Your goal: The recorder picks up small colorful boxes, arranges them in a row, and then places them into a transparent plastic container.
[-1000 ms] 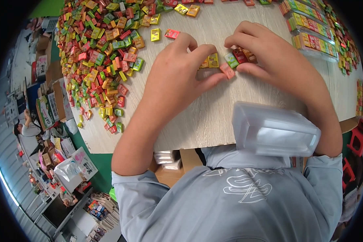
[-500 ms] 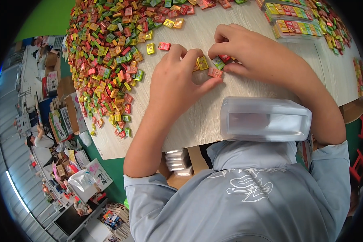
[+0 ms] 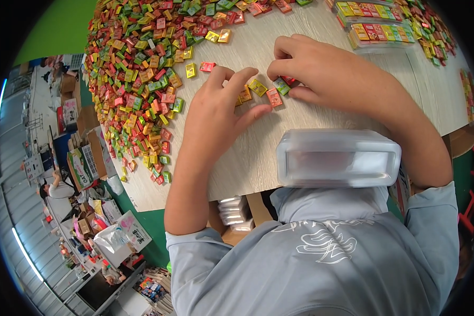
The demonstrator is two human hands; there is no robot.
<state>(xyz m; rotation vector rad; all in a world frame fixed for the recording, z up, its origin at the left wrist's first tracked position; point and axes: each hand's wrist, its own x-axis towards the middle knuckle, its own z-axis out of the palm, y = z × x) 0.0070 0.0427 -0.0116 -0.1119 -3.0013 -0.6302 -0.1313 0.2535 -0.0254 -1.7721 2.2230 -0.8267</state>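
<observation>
Small printed boxes lie in a short uneven row on the table between my hands: an orange box (image 3: 245, 94), a yellow box (image 3: 257, 87) and a pinkish-red box (image 3: 274, 97). My left hand (image 3: 216, 108) rests over the left end of the row, its thumb and fingers apart. Curled from the right, my right hand (image 3: 313, 73) has a green box (image 3: 281, 86) and a partly covered red box (image 3: 289, 80) between thumb and fingers. Close to my body lies a clear plastic container (image 3: 338, 158).
A wide pile of mixed small boxes (image 3: 142, 79) covers the table's left and far side. Filled clear containers (image 3: 382, 32) stand at the far right beside another pile (image 3: 432, 34). Below the near edge, a carton holds stacked clear containers (image 3: 233, 213).
My left hand has drawn slightly left, its thumb moving off the pinkish-red box. That box now lies more upright in the row. My right hand stays around the green and red boxes.
</observation>
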